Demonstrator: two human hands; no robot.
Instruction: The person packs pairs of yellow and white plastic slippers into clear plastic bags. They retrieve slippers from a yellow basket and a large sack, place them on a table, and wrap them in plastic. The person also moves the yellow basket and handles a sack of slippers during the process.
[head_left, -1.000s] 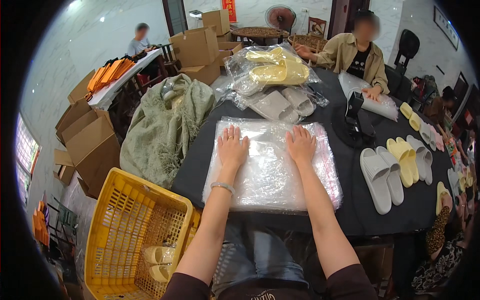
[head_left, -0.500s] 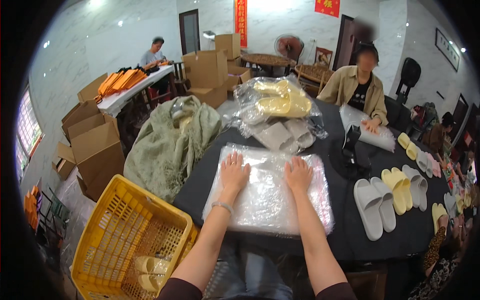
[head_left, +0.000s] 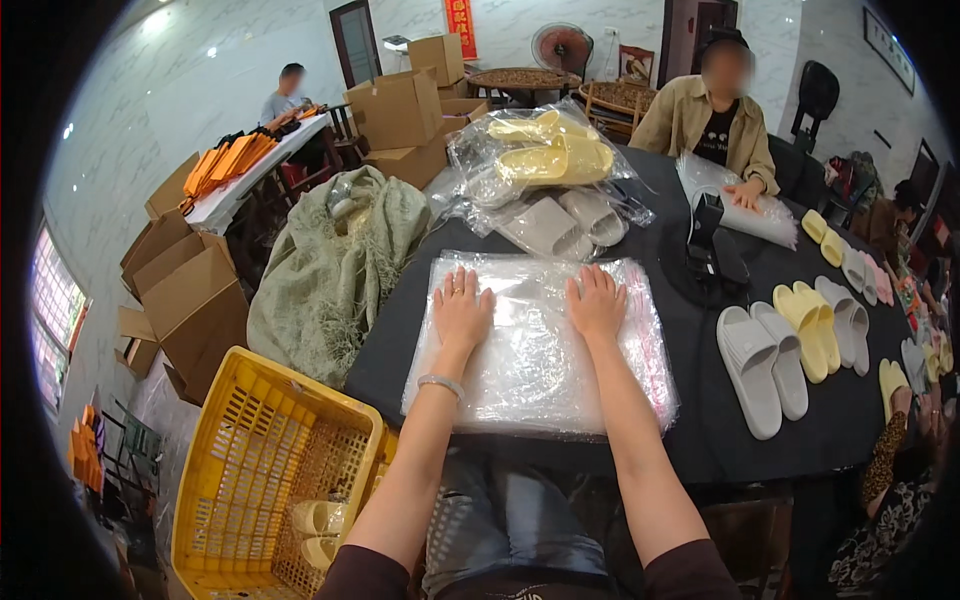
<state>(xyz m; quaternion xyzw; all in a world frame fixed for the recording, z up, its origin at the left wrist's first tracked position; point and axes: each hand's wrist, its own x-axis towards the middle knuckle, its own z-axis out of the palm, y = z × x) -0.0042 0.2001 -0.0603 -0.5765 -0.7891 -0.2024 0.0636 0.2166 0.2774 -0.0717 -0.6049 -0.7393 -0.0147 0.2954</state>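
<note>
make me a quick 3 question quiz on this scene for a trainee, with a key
1. What lies under the left hand and the right hand?
2. What colour are the slippers in the crate? a) pink b) yellow c) grey
3. True or false: the crate is nearer the right hand than the left hand.

Key:
1. A stack of clear plastic.
2. b
3. False; it is nearer the left hand.

Fan (head_left: 558,47): reddish, round
Sack (head_left: 325,285): pale green, frayed
Cardboard boxes (head_left: 392,112): stacked beyond the sack
White table (head_left: 222,200): orange pieces (head_left: 225,166) heaped on top
</note>
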